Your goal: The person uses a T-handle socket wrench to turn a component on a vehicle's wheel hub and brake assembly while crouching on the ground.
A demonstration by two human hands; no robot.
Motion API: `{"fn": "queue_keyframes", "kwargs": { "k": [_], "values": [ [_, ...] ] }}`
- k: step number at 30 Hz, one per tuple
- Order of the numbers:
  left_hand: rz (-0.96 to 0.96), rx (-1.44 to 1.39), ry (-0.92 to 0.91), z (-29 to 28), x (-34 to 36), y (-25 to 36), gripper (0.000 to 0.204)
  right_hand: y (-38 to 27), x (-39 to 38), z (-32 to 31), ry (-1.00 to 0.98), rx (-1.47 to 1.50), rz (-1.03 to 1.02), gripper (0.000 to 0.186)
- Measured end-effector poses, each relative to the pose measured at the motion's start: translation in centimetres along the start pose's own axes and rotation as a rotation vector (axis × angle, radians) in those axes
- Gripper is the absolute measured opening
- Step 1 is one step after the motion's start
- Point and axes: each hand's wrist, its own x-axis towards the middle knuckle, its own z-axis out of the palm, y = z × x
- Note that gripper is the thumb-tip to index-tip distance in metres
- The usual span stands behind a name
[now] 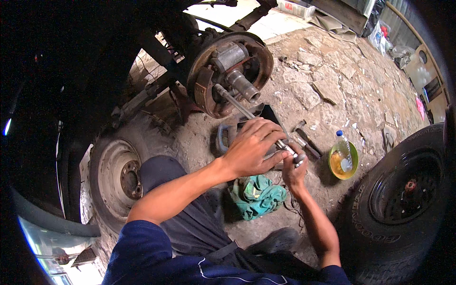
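A drum brake assembly (228,71) with its drum off stands at the top centre, its curved brake shoe (204,90) and hollow axle spindle (244,86) exposed. A long metal socket extension bar (239,106) runs from the brake's lower face down toward me. My left hand (256,148) is closed around the bar near its lower part. At its near end my right hand (293,168) is closed on the wrench end, thumb and fingers close to the left hand's. The bar's far tip rests against the brake assembly; what it engages is too small to tell.
A wheel (115,178) lies at left by my knee; a tyre (399,190) stands at right. A green bowl (334,167) holds a bottle (343,145). A teal cloth (256,202) lies below my hands, and a hammer-like tool (308,141) beyond them. Broken stone (327,90) covers the ground.
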Motion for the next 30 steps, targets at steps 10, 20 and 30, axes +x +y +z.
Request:
{"fn": "queue_keyframes", "kwargs": {
  "k": [10, 20, 30],
  "values": [
    [-0.738, -0.110, -1.000, -4.4, -6.8, 4.5, 0.072, -6.9, -4.0, 2.8, -0.042, 1.081, 1.142, 0.063],
    [-1.139, -0.515, -0.678, -4.9, -12.6, 8.4, 0.034, -4.6, -3.8, 4.6, 0.356, 0.681, 0.533, 0.060],
    [-1.273, -0.656, -0.617, -5.6, -10.4, 10.0, 0.030, 1.6, -1.1, -4.5, -0.129, -0.395, -0.776, 0.049]
  ]
}}
